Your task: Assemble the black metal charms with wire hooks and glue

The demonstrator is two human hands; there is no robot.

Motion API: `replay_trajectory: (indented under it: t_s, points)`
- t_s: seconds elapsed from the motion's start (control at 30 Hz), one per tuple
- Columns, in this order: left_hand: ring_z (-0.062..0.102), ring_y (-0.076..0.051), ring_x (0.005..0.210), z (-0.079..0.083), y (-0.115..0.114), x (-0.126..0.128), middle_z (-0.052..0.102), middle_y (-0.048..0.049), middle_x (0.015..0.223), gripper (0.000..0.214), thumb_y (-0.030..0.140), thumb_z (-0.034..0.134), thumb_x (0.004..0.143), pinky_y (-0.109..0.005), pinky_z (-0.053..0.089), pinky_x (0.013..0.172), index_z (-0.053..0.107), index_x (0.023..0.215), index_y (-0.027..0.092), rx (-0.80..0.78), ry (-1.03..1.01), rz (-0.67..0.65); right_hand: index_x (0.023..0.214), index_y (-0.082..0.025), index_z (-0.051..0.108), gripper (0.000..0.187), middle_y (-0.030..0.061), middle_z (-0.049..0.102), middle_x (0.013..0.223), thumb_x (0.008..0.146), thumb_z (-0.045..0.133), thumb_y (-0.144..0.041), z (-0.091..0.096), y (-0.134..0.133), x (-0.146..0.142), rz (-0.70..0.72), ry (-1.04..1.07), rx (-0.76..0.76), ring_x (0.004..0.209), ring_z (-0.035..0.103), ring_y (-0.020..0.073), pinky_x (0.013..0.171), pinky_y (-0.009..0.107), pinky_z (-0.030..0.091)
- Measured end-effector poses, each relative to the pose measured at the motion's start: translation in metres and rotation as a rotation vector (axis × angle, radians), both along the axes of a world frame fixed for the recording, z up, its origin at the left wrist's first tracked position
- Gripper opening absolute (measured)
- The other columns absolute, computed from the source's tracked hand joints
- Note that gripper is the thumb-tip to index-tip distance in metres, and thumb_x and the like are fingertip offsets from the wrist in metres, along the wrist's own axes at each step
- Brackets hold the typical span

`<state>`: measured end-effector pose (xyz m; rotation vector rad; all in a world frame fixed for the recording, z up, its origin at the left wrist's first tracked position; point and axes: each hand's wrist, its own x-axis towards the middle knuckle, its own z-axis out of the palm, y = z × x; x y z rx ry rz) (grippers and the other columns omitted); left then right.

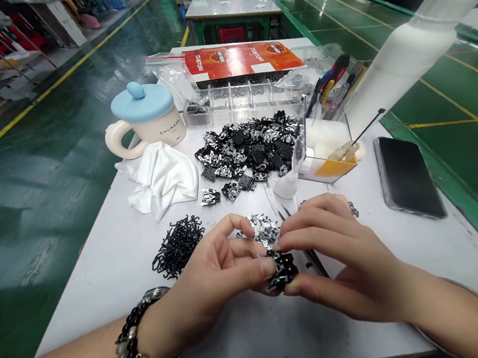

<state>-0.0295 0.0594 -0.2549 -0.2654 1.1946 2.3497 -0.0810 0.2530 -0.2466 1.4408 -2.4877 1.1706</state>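
Both hands meet over the near middle of the white table [115, 260]. My left hand [215, 278] and my right hand [336, 254] pinch a small black plastic part [280, 270] between thumbs and fingertips. Just beyond the fingers lies a small heap of shiny metal clips [265, 230]. A pile of black wire hooks [177, 245] sits left of my left hand. A large heap of black and silver parts [250, 149] lies farther back. Thin tweezers [316, 262] show under my right hand.
A cream mug with a blue lid [147, 120] and a white cloth [162, 178] stand at the back left. A black phone [407, 175] lies at the right. A clear box with tools [330, 152], a white bottle [405, 53] and an orange carton [243, 59] stand behind.
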Motion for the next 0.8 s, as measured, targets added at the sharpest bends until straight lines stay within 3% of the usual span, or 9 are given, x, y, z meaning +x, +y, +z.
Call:
replay_trajectory:
  t_s: [0.13, 0.27, 0.53, 0.8]
  points:
    - [0.062, -0.007, 0.056, 0.003, 0.0, -0.001, 0.065, 0.0039, 0.067, 0.028, 0.01, 0.069, 0.077, -0.015, 0.049, 0.056, 0.047, 0.092, 0.018, 0.027, -0.048, 0.004, 0.101, -0.021, 0.056, 0.024, 0.0037, 0.061, 0.096, 0.081, 0.065, -0.032, -0.004, 0.0, -0.006, 0.053, -0.104, -0.034, 0.09, 0.049, 0.0182, 0.081, 0.036, 0.036]
    - [0.064, -0.009, 0.064, 0.005, 0.0, -0.002, 0.066, 0.0006, 0.071, 0.026, 0.015, 0.067, 0.078, -0.019, 0.053, 0.065, 0.048, 0.096, 0.016, 0.129, -0.06, 0.023, 0.104, -0.021, 0.055, 0.026, 0.0041, 0.059, 0.096, 0.081, 0.065, -0.03, -0.007, 0.0, -0.012, 0.105, -0.262, -0.106, 0.093, 0.05, 0.0182, 0.084, 0.035, 0.038]
    - [0.067, -0.01, 0.068, 0.004, -0.001, -0.001, 0.066, -0.0019, 0.092, 0.026, 0.005, 0.069, 0.074, -0.018, 0.055, 0.063, 0.051, 0.088, 0.017, 0.23, 0.048, -0.078, 0.109, -0.026, 0.057, 0.028, 0.0026, 0.05, 0.096, 0.084, 0.06, -0.038, -0.01, 0.001, -0.013, 0.21, -0.682, -0.192, 0.091, 0.05, 0.0145, 0.085, 0.031, 0.043]
    - [0.066, -0.01, 0.072, -0.002, -0.003, 0.0, 0.068, -0.0045, 0.097, 0.028, 0.011, 0.071, 0.075, -0.02, 0.053, 0.065, 0.046, 0.084, 0.018, 0.199, 0.139, -0.07, 0.119, -0.028, 0.053, 0.034, 0.0022, 0.05, 0.096, 0.088, 0.053, -0.042, -0.004, 0.002, -0.013, 0.257, -0.662, -0.086, 0.091, 0.049, 0.0143, 0.086, 0.03, 0.043]
